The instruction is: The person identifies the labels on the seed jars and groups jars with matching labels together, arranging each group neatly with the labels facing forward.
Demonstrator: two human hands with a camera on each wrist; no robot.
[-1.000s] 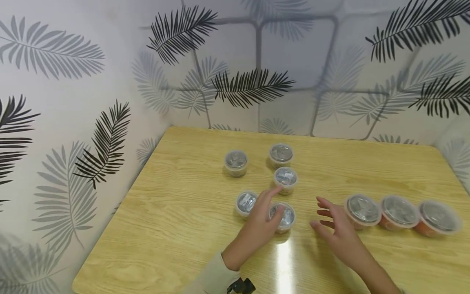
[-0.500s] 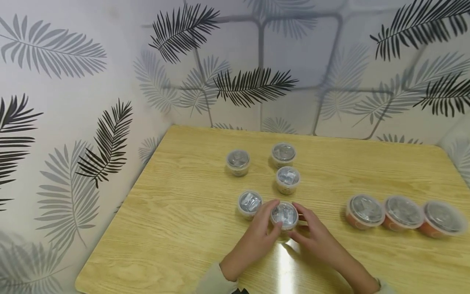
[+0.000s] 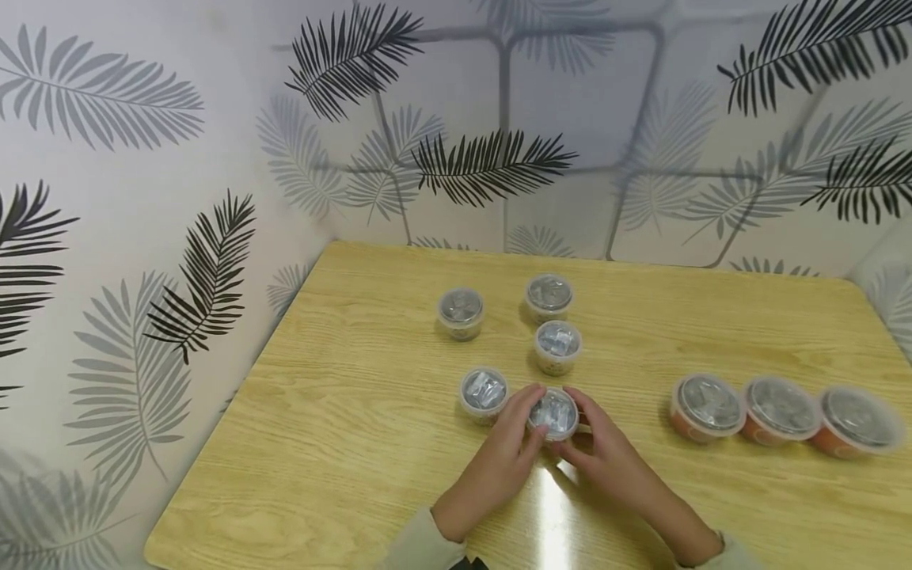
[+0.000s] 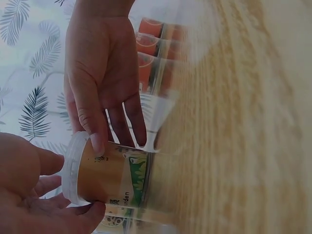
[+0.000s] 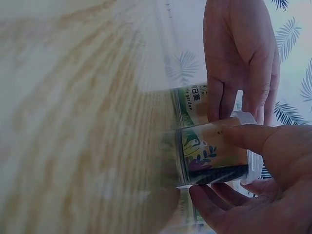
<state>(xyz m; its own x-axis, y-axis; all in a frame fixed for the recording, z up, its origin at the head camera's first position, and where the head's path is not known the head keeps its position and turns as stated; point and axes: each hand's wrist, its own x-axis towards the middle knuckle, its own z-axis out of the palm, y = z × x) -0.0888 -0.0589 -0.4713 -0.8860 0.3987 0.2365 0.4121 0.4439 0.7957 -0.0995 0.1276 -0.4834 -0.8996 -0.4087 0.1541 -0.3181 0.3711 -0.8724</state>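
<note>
Both hands grip one small lidded plastic cup [image 3: 553, 413] from opposite sides, near the table's front. It stands upright, with a clear lid over silvery packets. A brown label [image 4: 102, 170] with a green printed part shows in the left wrist view. My left hand [image 3: 503, 443] has its thumb at the cup's near side and its fingers around the left. From the right, my right hand [image 3: 606, 451] holds it with thumb and fingers. Just left of it, close to my left fingers, stands a similar cup [image 3: 484, 391].
Behind the hands, similar cups stand on the wooden table [image 3: 342, 380]: a near one [image 3: 558, 347], a far one [image 3: 549, 297] and one to the left [image 3: 460, 312]. At right, three orange-sided cups [image 3: 780, 410] form a row. A leaf-patterned wall [image 3: 456, 214] borders the table.
My right hand has moved left from beside the orange-sided cups to the front cup and gripped it. My left hand has drawn back from reaching over that cup and now holds its left side.
</note>
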